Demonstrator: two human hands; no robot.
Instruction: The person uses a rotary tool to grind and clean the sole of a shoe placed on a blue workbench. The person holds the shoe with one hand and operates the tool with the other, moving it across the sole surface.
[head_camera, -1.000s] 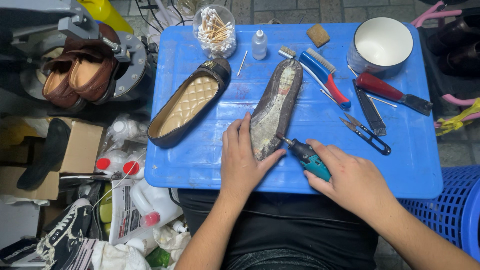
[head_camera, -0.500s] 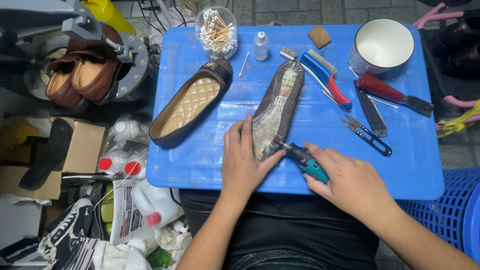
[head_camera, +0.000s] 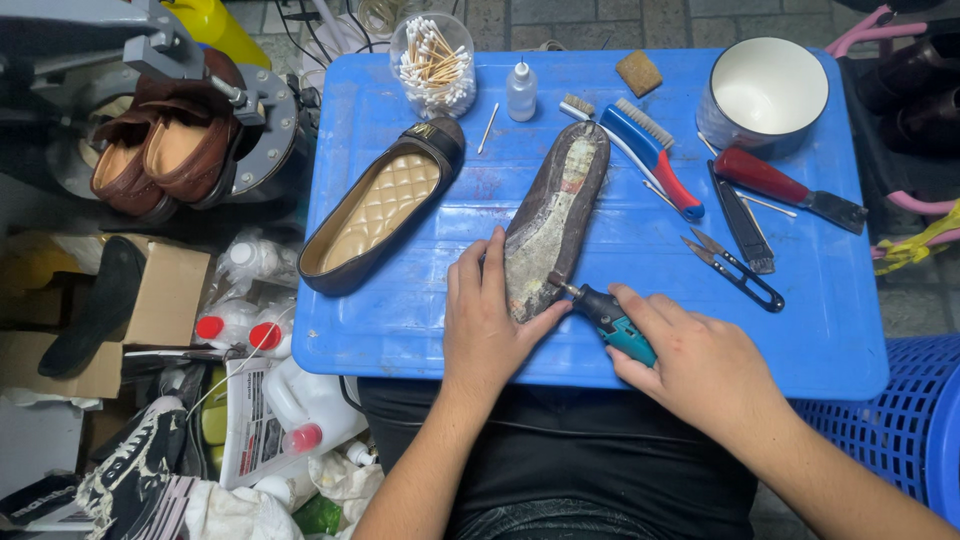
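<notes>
Left hand (head_camera: 487, 320) is flat on the blue tray table (head_camera: 420, 320), fingers spread a bit and pressed against the near end of the upturned shoe sole (head_camera: 553, 222) — thumb on the right edge, the rest along the left, pinning it down. The sole lies sole-side up, roughly mid-table, toe pointing away and a little to the right. Right hand (head_camera: 700, 365) is wrapped around a small teal rotary tool (head_camera: 610, 320), fingers closed on the body, and the tip sits right at the sole's near right edge, just beside the left thumb. Left of the sole there's a black flat shoe (head_camera: 385, 205) with a quilted tan insole, lying at an angle — not touching it. Further back: a jar of cotton swabs (head_camera: 432, 62), a blue-and-red brush (head_camera: 655, 160), a white bowl (head_camera: 765, 90), small snips (head_camera: 735, 270)
</notes>
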